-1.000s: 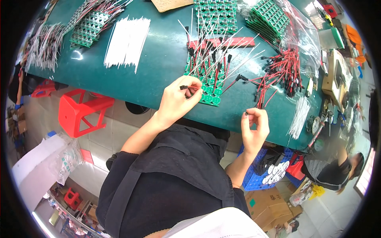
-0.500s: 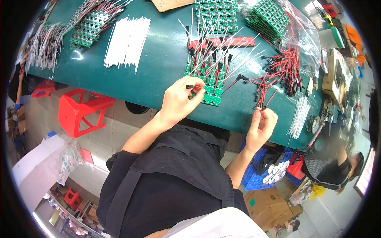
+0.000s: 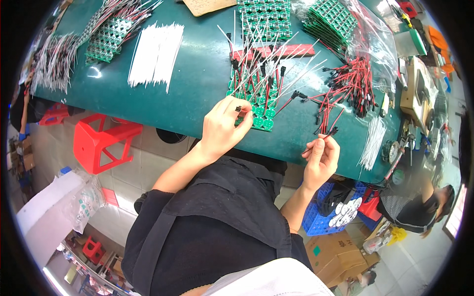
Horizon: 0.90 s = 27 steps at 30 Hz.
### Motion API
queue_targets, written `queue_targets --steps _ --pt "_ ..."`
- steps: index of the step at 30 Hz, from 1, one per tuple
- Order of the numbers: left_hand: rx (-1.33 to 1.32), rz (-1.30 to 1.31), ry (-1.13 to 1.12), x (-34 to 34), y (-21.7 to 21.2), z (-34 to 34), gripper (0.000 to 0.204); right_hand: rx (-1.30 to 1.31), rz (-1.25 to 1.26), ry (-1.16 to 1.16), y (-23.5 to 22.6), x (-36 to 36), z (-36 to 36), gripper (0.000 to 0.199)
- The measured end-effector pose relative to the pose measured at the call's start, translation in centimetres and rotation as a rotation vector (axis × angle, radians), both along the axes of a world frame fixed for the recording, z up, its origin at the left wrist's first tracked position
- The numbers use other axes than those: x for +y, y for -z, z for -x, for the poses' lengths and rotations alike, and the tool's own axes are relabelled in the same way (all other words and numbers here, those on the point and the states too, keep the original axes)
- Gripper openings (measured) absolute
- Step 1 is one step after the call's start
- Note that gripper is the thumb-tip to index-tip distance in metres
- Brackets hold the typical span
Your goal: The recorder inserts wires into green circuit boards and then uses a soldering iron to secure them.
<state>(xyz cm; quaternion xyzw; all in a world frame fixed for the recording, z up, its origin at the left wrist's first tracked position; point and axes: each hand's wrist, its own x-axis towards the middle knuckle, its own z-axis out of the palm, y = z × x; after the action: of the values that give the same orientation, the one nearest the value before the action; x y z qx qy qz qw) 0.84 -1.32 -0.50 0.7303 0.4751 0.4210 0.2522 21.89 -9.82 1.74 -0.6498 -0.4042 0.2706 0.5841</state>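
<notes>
- L hand [image 3: 224, 127]: x1, at near L edge of green board panel [image 3: 261, 123]; thumb + index closed in a pinch on first lead [image 3: 239, 109], blk conn. end showing btwn them. Contact w/ panel: can't tell.
- R hand [image 3: 322, 164]: x1, over near edge of bench [image 3: 202, 79]; thumb + index pinching second lead [image 3: 334, 131], blk conn. pointing up-R, dark tail out to L.
- Green board panel: flat on bench, centre; red/blk leads + pale wires stand up from it at mixed angles.
- Red strip [image 3: 302, 50]: lies across, just beyond most of the leads.
- Loose lead [image 3: 296, 94]: red/blk, blk conn., R of panel.
- Lead pile [image 3: 358, 81]: red w/ blk conns., beyond R hand, partly by clear bag [image 3: 377, 49].
- White wires, lg. bundle [image 3: 157, 55]: L of panel, well apart. Sm. bundle [image 3: 373, 143]: R of R hand.
- Board stack [image 3: 328, 24]: green, far R side, next to bag.
- Wired boards [image 3: 106, 42]: far L.
- Floor: red stool [image 3: 106, 145], L; blue crate [image 3: 316, 222] w/ white discs [image 3: 345, 212], R.
</notes>
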Motion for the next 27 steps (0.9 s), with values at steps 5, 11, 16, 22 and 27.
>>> queue_targets --steps 5,11,16,22,27 --pt "0.026 -0.005 0.018 0.1 -0.3 -0.1 0.015 -0.017 0.012 -0.026 -0.1 0.0 0.2 0.016" --pt "0.062 0.028 0.022 0.4 -0.4 -0.3 0.020 0.156 -0.046 -0.114 -0.8 0.8 1.7 0.006" --pt "0.072 0.078 -0.008 0.4 -0.2 0.0 0.020 0.093 -0.005 -0.206 -0.9 2.0 2.8 0.006" --pt "-0.113 0.176 0.388 -1.0 -2.8 0.5 0.023 -0.192 -0.098 -0.335 -1.3 3.1 4.4 0.009" --pt "-0.222 0.295 0.406 -0.8 -1.8 1.3 0.014 -0.451 -0.154 -0.397 -2.1 3.6 4.4 0.011"
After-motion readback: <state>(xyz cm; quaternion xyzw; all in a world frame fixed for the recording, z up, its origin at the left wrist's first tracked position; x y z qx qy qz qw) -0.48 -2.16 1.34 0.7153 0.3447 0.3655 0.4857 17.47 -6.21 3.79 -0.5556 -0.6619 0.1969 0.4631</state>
